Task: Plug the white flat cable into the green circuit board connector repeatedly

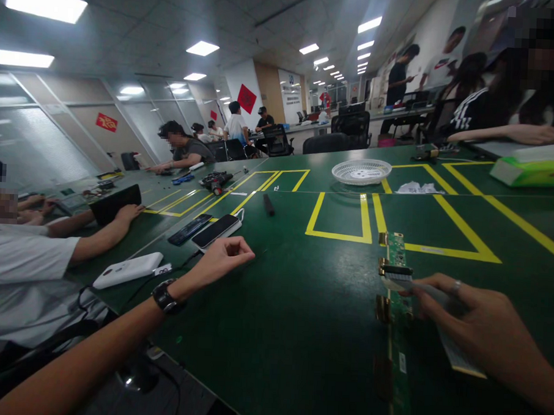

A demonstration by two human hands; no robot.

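My right hand (488, 314), with a ring on one finger, pinches a flat grey ribbon cable (458, 353). The cable's connector end (396, 272) lies over a long green circuit board (399, 347), beside a black connector; whether it is seated I cannot tell. Gold-coloured metal parts line the board's left edge. My left hand (224, 257) hovers above the table, thumb and fingertips brought together in a ring shape with nothing visible in them. A black watch is on that wrist. Closest to this hand lies a phone (217, 230) on a white case or power bank.
On the green table (300, 306) are yellow tape outlines, a white basket (361, 172), crumpled paper (418, 188), a black stick-like piece (268, 205), another phone (190, 229) and a white device (128, 269) with cables. A tissue pack (533, 167) stands right. People sit left and right.
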